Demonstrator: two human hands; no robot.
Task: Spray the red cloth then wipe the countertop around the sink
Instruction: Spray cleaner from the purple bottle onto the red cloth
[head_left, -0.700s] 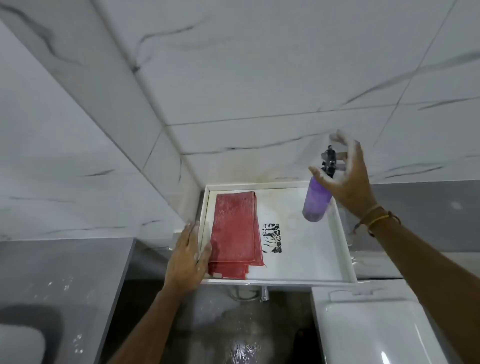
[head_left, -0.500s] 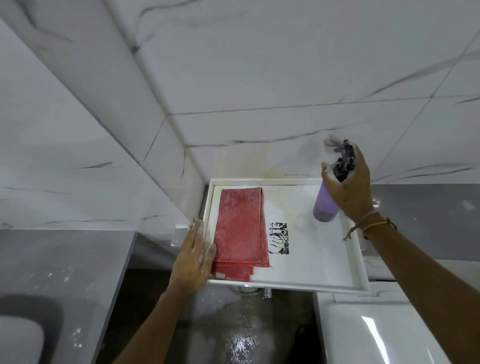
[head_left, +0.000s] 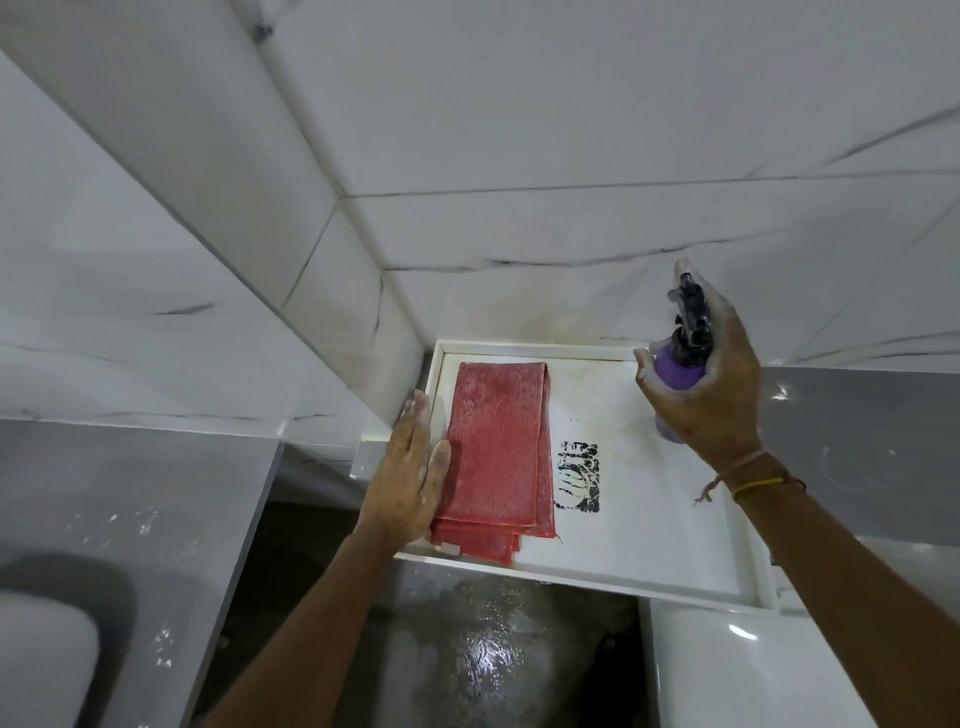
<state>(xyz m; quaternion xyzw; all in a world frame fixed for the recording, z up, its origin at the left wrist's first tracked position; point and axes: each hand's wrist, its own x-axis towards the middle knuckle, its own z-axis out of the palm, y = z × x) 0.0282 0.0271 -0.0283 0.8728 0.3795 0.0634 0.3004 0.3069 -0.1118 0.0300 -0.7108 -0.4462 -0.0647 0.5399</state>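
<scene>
A folded red cloth (head_left: 496, 447) lies lengthwise on the left part of a white tray-like shelf (head_left: 654, 530) in the tiled corner. My left hand (head_left: 410, 473) rests flat on the shelf's left rim, fingers together, its thumb touching the cloth's left edge. My right hand (head_left: 711, 384) is raised over the shelf's far right corner, wrapped around a purple spray bottle (head_left: 675, 371) with a black nozzle head; a finger sits near the top of the nozzle. The bottle's lower part is hidden behind my hand.
A black printed mark (head_left: 579, 475) sits on the shelf right of the cloth. Marble-look wall tiles (head_left: 571, 130) rise behind. A grey countertop (head_left: 119, 499) with a white basin edge (head_left: 41, 660) lies at the left, a white fixture (head_left: 748, 670) at the lower right, wet dark floor (head_left: 483, 654) below.
My right hand has carried the spray bottle right and slightly up, gripping it more upright. My left hand has stayed on the shelf rim by the cloth. The view has shifted.
</scene>
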